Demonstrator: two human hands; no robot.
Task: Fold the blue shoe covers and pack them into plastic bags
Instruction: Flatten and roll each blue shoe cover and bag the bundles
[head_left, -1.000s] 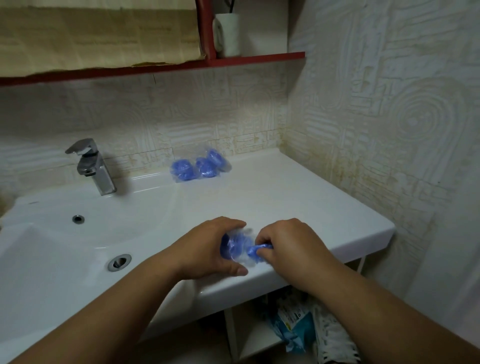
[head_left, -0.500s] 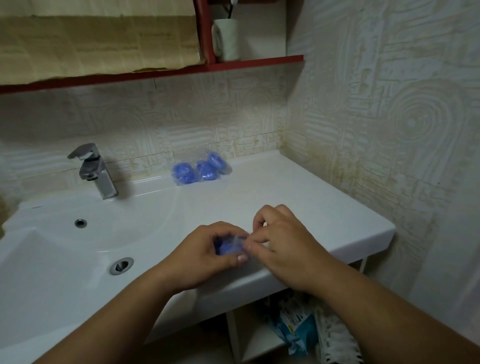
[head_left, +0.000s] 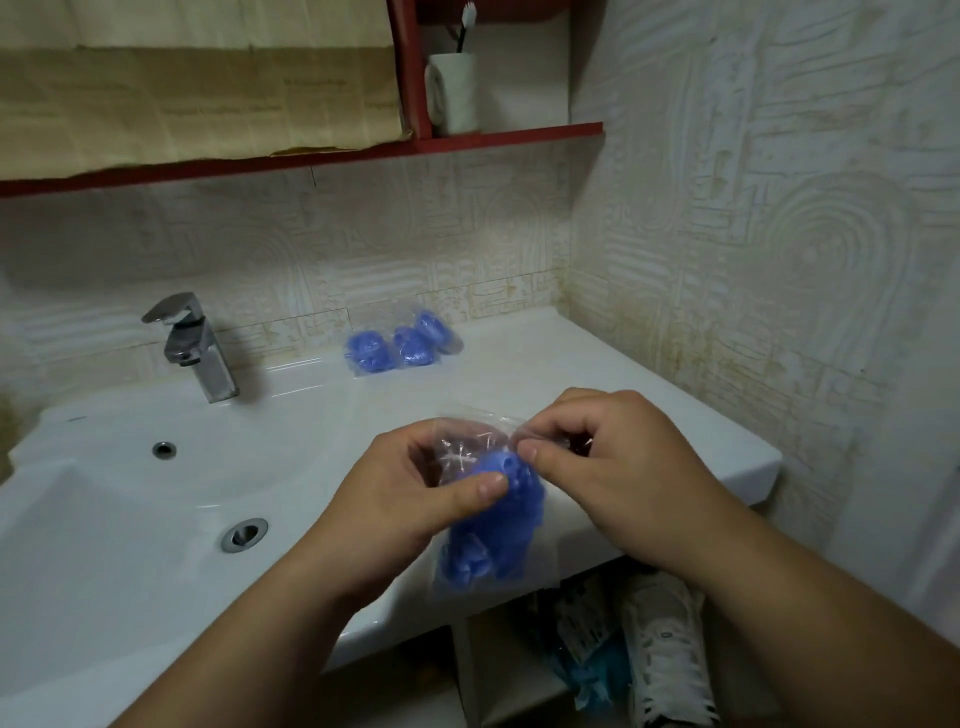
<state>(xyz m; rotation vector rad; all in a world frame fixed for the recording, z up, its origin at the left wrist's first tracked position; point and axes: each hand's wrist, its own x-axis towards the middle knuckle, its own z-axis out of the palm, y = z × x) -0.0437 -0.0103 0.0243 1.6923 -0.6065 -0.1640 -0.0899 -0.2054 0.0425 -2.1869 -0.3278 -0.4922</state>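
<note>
A clear plastic bag (head_left: 540, 569) hangs in front of the counter's front edge with crumpled blue shoe covers (head_left: 493, 540) inside it. My left hand (head_left: 410, 488) pinches the bag's top on the left side, thumb in front. My right hand (head_left: 613, 462) pinches the top on the right side between thumb and forefinger. The bag's mouth lies between the two hands. At the back of the white counter (head_left: 597, 384), against the wall, lie packed bags of blue shoe covers (head_left: 402, 345).
A white sink basin (head_left: 130, 519) with a drain (head_left: 244, 534) and a chrome tap (head_left: 200, 353) takes up the left. A red shelf (head_left: 509, 136) above holds a white cup (head_left: 454, 93) with a toothbrush. Below the counter sit a white shoe (head_left: 665, 654) and packets.
Both hands have lifted the bag off the counter; it now hangs down from their pinch with the blue covers in its lower part. The camera has tilted up a little.
</note>
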